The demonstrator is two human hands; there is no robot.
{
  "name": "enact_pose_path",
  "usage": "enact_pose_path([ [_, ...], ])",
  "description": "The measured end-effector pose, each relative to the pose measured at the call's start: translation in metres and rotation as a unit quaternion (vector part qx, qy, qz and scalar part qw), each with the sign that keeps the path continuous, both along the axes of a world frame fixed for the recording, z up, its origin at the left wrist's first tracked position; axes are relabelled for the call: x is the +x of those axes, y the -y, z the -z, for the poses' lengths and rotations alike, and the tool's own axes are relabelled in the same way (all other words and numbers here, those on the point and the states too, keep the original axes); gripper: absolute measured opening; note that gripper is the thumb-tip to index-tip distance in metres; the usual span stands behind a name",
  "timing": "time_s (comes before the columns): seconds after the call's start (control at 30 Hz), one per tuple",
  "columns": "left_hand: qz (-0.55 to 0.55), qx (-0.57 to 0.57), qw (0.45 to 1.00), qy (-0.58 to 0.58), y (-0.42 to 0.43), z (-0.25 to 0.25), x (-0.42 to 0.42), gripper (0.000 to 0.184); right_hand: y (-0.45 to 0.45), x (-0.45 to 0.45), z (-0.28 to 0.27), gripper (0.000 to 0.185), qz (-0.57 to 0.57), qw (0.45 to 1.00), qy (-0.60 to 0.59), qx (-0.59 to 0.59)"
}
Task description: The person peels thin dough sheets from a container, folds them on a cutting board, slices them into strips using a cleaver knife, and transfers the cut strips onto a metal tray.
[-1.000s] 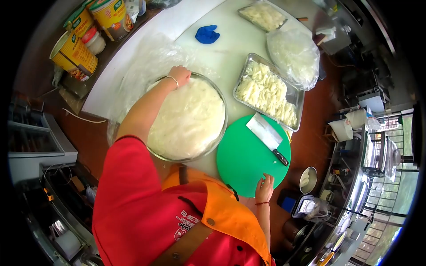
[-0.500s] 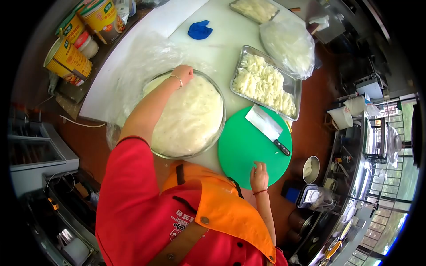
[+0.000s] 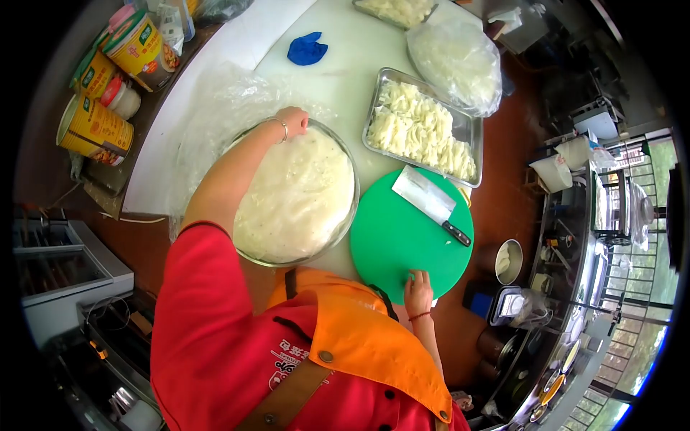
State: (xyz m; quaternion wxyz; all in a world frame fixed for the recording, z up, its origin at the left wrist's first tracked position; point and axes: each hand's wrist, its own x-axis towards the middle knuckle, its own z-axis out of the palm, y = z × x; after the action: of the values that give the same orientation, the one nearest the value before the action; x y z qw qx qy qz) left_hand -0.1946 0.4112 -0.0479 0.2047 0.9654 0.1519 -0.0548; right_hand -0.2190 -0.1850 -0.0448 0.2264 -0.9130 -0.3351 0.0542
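Note:
My left hand (image 3: 292, 122) reaches across a round metal basin (image 3: 355, 188) and is closed at its far rim. Pale, wet-looking dough (image 3: 296, 194) fills the basin. Thin clear plastic film (image 3: 208, 118) lies crumpled at the basin's left and far side, close to that hand; what the fingers pinch is hidden. Over the near edge of a round green cutting board (image 3: 388, 237), my right hand (image 3: 418, 291) has its fingers curled together; anything in them cannot be made out. A cleaver (image 3: 425, 195) with a black handle rests flat on the board, away from both hands.
Beyond the board stands a metal tray (image 3: 471, 133) of pale cut pieces, with a filled clear plastic bag (image 3: 460, 65) and another tray (image 3: 399, 11) behind. A blue cloth-like item (image 3: 307, 49) lies on the table. Yellow cans (image 3: 95, 129) line the left shelf.
The view has shifted slightly, so the tabletop things sit a little further left and up. My left hand stays at the basin's far rim; my right hand stays near the board's edge.

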Motion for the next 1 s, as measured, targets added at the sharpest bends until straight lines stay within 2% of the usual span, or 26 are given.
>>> enact_pose_path([
  [0.1, 0.009, 0.037, 0.999, -0.017, 0.01, -0.013, -0.003, 0.014, -0.008, 0.003, -0.002, 0.016, -0.001, 1.0, -0.006, 0.004],
  [0.3, 0.105, 0.208, 0.972, 0.032, 0.016, -0.014, -0.004, 0.014, -0.018, 0.009, -0.006, 0.016, 0.004, 1.0, -0.018, -0.009],
  [0.4, 0.087, 0.196, 0.973, 0.081, 0.019, -0.007, -0.007, 0.009, -0.02, 0.009, -0.005, 0.015, 0.003, 1.0, -0.014, -0.004],
  [0.5, 0.018, 0.082, 0.996, 0.039, 0.019, -0.009, -0.009, 0.009, -0.019, 0.009, -0.002, 0.015, 0.001, 1.0, -0.014, -0.002],
  [0.6, 0.011, 0.044, 0.999, 0.029, 0.012, -0.003, -0.005, 0.01, -0.019, 0.01, -0.003, 0.015, 0.001, 1.0, -0.016, -0.005],
  [0.7, -0.04, -0.086, 0.995, -0.008, 0.013, -0.009, -0.002, 0.014, -0.018, 0.012, 0.001, 0.015, 0.002, 1.0, -0.017, -0.007],
  [0.8, -0.029, -0.068, 0.997, 0.0, 0.014, -0.001, 0.001, 0.016, -0.02, 0.012, 0.001, 0.015, -0.002, 1.0, -0.005, -0.001],
  [0.9, -0.013, 0.004, 0.999, -0.037, 0.015, 0.002, 0.008, 0.017, -0.02, 0.012, 0.0, 0.014, 0.004, 1.0, -0.007, -0.007],
  [1.0, 0.006, 0.026, 1.0, -0.01, 0.016, 0.003, 0.01, 0.014, -0.016, 0.012, 0.007, 0.015, 0.018, 1.0, -0.02, -0.01],
])
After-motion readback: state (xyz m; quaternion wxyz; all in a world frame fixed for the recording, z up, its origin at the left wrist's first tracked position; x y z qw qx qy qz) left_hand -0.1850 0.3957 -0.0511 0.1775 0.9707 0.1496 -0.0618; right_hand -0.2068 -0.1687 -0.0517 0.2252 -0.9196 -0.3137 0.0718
